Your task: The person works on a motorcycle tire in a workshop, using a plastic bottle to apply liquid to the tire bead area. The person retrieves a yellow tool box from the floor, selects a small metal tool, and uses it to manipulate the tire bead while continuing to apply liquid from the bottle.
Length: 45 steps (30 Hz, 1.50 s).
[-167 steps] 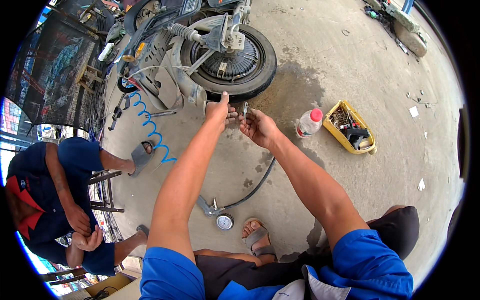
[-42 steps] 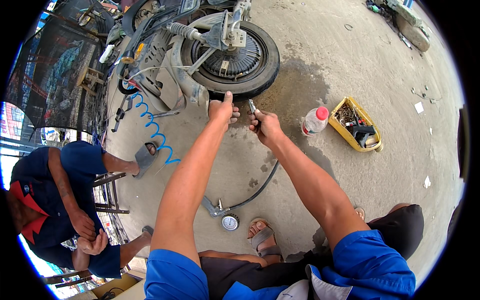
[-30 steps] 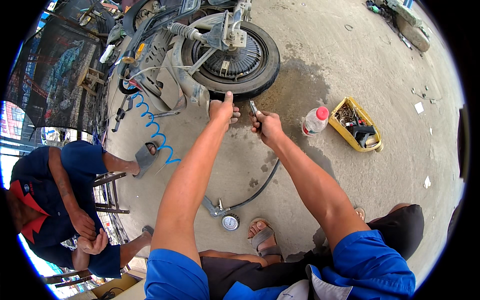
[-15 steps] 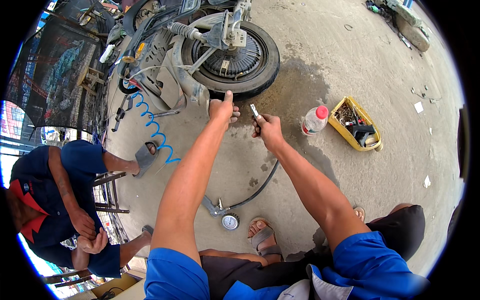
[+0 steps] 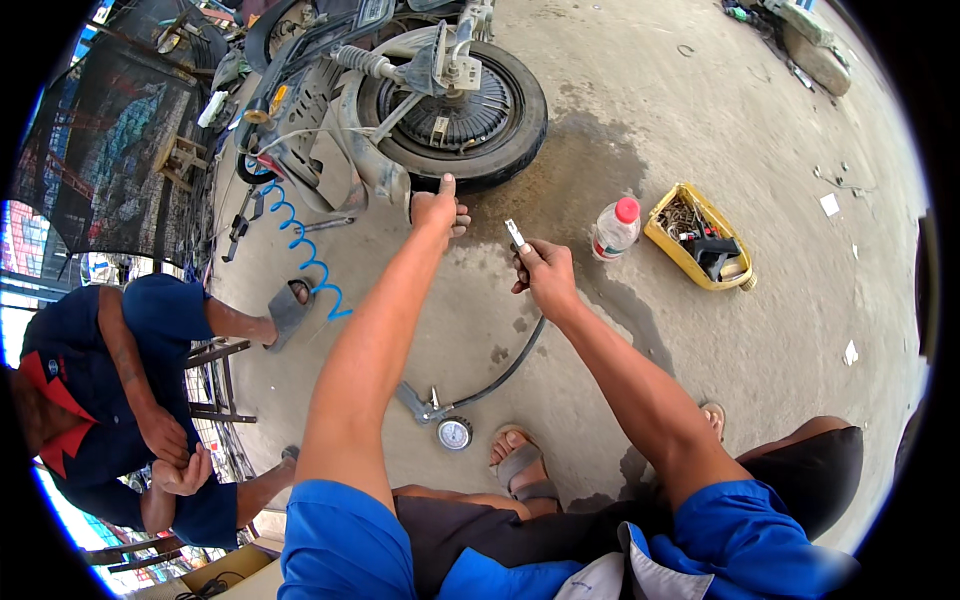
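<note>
My right hand point(image 5: 548, 276) is closed around an air chuck point(image 5: 513, 233), its metal tip pointing up and away, apart from the wheel. From the chuck a black hose point(image 5: 515, 366) curves down to an inflator with a round pressure gauge point(image 5: 455, 433), lying on the ground by my foot. My left hand point(image 5: 436, 214) is beside the near lower edge of the tire point(image 5: 520, 160), its thumb stretched out and its fingers loosely apart. Whether it touches the rubber I cannot tell. The wheel belongs to a scooter point(image 5: 310, 120) lying on its side.
Right of the wheel stand a clear bottle with a red cap point(image 5: 616, 232) and a yellow container point(image 5: 680, 256) of small parts and tools. A blue coiled hose point(image 5: 305, 240) lies at left. Another person point(image 5: 130, 400) sits at far left. A wet patch point(image 5: 590, 160) darkens the ground.
My right hand has drawn slightly back from the tire, toward me and to the right, still holding the chuck. My left hand stays by the tire. The whole view has shifted a little.
</note>
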Each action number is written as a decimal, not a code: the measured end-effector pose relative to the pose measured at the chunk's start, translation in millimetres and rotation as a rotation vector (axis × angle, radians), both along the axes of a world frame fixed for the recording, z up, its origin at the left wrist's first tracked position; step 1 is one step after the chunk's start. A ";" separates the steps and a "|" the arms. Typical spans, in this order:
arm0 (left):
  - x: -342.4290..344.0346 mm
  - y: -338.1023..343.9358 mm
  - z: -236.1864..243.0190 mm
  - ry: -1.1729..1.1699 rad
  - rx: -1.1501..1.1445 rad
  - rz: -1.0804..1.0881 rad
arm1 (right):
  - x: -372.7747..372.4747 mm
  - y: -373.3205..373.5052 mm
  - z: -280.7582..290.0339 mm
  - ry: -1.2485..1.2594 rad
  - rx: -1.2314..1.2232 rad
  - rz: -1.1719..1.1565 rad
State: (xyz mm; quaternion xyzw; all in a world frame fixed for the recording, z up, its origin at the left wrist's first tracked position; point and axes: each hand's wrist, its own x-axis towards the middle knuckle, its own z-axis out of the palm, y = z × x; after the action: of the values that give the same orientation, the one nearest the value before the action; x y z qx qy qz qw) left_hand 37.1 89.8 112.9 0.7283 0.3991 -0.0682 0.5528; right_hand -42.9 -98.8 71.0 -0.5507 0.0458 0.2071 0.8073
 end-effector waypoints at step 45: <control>-19.7 11.7 -12.6 0.060 -0.080 -0.134 | 8.3 -169.7 -43.4 0.346 0.044 -0.752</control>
State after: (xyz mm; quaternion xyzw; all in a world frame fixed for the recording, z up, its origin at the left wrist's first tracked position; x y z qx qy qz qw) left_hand 17.4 101.5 100.3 0.7282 0.3630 -0.1426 0.5635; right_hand -34.5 -268.5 27.6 -0.4352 0.3745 -0.0120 0.8187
